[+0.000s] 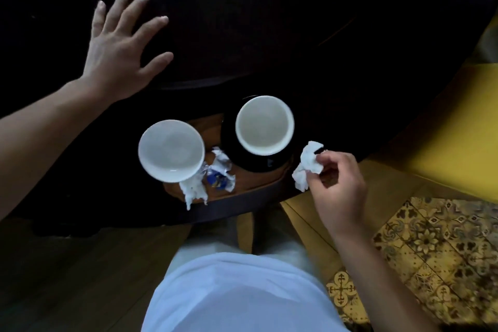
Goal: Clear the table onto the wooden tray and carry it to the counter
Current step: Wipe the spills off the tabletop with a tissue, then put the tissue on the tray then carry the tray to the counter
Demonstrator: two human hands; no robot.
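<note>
A wooden tray (213, 127) lies on the dark table (242, 21) near its front edge. On the tray stand a white cup (171, 150) at the left and a second white cup (264, 124) on a black saucer (229, 140) at the right. Between them lie a crumpled white napkin (192, 191) and a crumpled blue-and-white wrapper (221, 172). My right hand (339, 186) pinches another crumpled white napkin (307, 164) just right of the tray. My left hand (121, 46) is spread flat, fingers straight, over the dark tabletop far left of the tray.
A yellow seat (452, 143) stands to the right of the table. Patterned yellow floor tiles (436, 245) lie at the lower right, wooden floor at the lower left. My white clothing (237, 291) fills the bottom middle.
</note>
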